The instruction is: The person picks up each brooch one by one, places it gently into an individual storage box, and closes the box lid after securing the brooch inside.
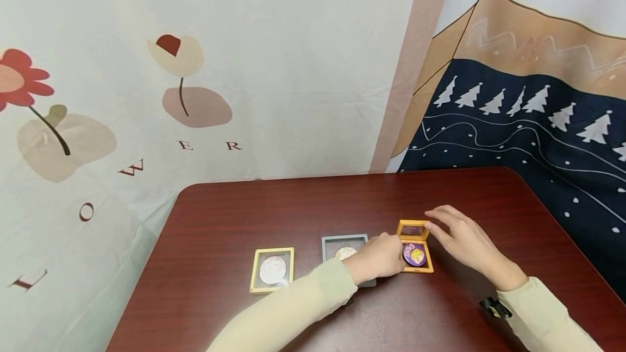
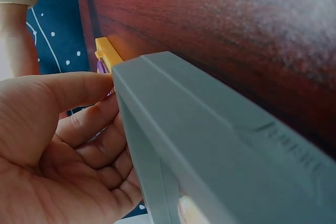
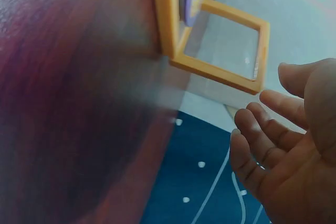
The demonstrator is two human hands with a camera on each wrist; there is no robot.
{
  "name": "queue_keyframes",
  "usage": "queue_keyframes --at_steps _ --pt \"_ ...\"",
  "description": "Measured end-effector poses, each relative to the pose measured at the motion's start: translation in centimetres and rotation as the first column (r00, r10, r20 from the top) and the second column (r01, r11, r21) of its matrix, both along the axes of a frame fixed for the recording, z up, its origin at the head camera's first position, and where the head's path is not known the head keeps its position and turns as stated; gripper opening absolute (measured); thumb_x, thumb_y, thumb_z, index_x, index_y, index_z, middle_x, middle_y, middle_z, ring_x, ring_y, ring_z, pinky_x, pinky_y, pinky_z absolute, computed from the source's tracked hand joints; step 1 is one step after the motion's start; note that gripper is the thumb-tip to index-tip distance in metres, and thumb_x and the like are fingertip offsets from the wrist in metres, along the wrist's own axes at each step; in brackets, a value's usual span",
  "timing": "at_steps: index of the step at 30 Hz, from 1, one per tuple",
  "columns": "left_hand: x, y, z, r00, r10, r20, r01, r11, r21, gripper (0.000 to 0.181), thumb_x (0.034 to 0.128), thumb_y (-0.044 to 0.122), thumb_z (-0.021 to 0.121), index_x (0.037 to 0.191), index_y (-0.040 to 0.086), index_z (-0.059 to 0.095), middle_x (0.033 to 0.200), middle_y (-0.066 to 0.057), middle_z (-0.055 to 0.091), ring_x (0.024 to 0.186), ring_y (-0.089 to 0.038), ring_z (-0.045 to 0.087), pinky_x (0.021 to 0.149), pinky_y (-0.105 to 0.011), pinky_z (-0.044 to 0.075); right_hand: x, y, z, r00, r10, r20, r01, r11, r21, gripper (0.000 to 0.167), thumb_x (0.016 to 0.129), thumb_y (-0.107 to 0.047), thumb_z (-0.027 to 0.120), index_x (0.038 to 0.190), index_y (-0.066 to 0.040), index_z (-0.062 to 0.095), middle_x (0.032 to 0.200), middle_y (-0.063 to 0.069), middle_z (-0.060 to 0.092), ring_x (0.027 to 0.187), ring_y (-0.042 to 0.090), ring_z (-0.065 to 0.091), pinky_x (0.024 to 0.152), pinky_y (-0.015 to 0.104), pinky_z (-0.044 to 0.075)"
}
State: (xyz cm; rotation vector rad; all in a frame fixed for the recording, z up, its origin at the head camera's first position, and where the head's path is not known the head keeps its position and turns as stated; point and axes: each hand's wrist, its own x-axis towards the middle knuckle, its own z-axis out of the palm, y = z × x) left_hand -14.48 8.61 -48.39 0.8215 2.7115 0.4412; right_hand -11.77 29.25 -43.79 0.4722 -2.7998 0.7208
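Observation:
A small orange display case (image 1: 424,268) stands on the table with its clear-windowed lid (image 1: 413,222) raised; a round purple badge (image 1: 414,255) with a yellow figure lies inside. My left hand (image 1: 383,256), fingers curled, pinches the case's left edge; its fingertips are partly hidden in the left wrist view. My right hand (image 3: 294,145) is beside the raised lid (image 3: 220,76), fingers loosely spread, the index fingertip at the lid's corner and the thumb apart from it. A grey display case (image 2: 210,124) stands beside my left hand, with a pale round piece (image 1: 345,253) inside, partly covered by that hand.
A yellow display case (image 1: 253,273) with a whitish disc (image 1: 273,270) lies left on the dark red table (image 1: 235,216). Behind the table hang a pale flower-print cloth (image 1: 303,69) and a navy tree-print cloth (image 1: 518,140). My left forearm crosses in front of the grey case.

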Motion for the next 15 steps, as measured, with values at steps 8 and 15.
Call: queue_keyframes --at_steps 8,15 --pt "-0.3 0.2 -0.9 1.000 -0.009 -0.003 0.009 1.000 0.009 0.044 0.0896 0.026 0.077 0.052 0.021 0.054 0.048 0.010 0.047 0.046 -0.010 0.047 0.045 -0.028 0.041 0.0 0.3 -0.7 0.997 -0.018 0.074 0.016 0.999 0.029 0.026 0.101 -0.011 0.070 0.125 0.000 0.071 0.111 0.011 0.070 0.091 0.023 0.063 0.082 0.052 0.058" --pt "0.4 -0.6 0.5 0.998 -0.047 -0.040 0.048 0.999 0.021 0.049 0.0917 0.027 0.076 0.050 0.022 0.052 0.046 0.012 0.044 0.046 -0.007 0.046 0.047 -0.024 0.040 0.9 0.3 -0.7 0.999 -0.009 0.048 0.007 0.999 0.035 0.024 0.100 -0.011 0.070 0.122 -0.002 0.073 0.109 0.008 0.072 0.090 0.021 0.065 0.081 0.050 0.058"
